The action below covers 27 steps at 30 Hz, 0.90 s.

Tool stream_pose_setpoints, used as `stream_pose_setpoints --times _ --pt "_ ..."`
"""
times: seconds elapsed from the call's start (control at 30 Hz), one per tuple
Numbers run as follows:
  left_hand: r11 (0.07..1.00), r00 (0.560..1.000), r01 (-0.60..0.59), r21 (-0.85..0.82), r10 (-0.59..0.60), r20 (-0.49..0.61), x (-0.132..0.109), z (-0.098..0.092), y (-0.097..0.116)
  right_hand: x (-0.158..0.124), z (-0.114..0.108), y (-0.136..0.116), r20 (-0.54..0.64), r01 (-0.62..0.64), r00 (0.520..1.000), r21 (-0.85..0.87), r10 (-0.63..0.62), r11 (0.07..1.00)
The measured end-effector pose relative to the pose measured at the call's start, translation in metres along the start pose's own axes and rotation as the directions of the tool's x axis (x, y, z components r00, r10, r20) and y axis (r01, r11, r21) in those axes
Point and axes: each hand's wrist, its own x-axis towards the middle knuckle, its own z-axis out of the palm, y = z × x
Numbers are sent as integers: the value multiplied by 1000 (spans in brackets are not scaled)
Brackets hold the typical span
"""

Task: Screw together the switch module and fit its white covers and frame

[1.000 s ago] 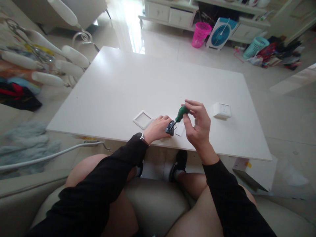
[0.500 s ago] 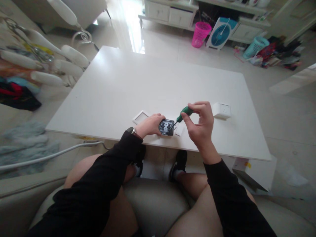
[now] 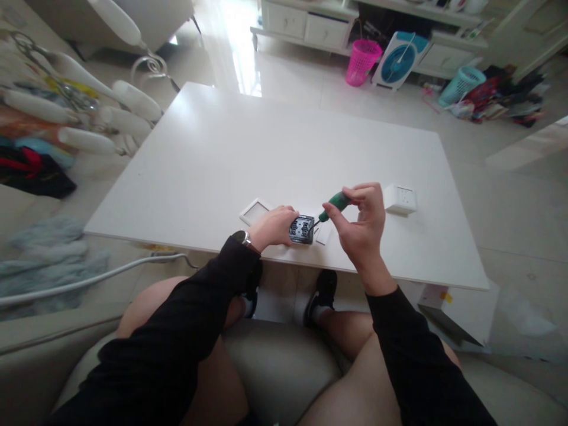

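Observation:
My left hand [image 3: 276, 226] grips the left side of a black switch module [image 3: 302, 229] near the table's front edge. Green-handled, a screwdriver [image 3: 335, 206] is held in the fingers of my right hand [image 3: 364, 228]; its thin shaft slants down-left and the tip meets the right part of the module. Whether the tip sits in a screw cannot be made out. Partly behind my left hand lies a white rectangular frame [image 3: 254, 210]. Small white flat pieces [image 3: 323, 235] lie just right of the module. Farther right stands a white wall-socket block [image 3: 402, 199].
The white table [image 3: 266, 142] spreads out before me. Past its far side are a pink basket [image 3: 362, 62], a blue-and-white fan [image 3: 394, 62], a teal basket [image 3: 461, 86] and a white cabinet [image 3: 306, 26]. White chandelier arms [image 3: 135, 100] reach in at the left.
My left hand and the module have shifted very slightly right in view, as has the table. The screwdriver handle has tilted a little, its tip staying at the module.

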Motion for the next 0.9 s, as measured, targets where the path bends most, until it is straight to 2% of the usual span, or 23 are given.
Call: stream_pose_setpoints --times 0.13,0.2,0.33,0.4,0.6,0.8,0.9 --pt "1000 1000 6 7 -6 8 0 0 0 -2 0 -1 95 -33 995 107 22 994" --pt "1000 1000 17 17 -17 13 0 0 1 -3 1 -3 118 -32 993 103 19 994" --pt "999 1000 16 35 -16 16 0 2 0 -1 3 -3 23 -1 1000 -15 1 1000" --pt "999 1000 13 35 -13 5 0 2 0 -1 3 -3 -4 -7 1000 -21 7 1000" --pt "1000 1000 10 7 -10 10 0 2 0 -4 2 -3 160 -43 987 115 24 992" --pt "1000 1000 17 8 -17 14 0 1 0 -3 5 -3 10 -19 1000 -37 19 999" --pt "1000 1000 11 5 -11 14 0 1 0 -4 4 -2 12 -4 1000 -3 4 1000"
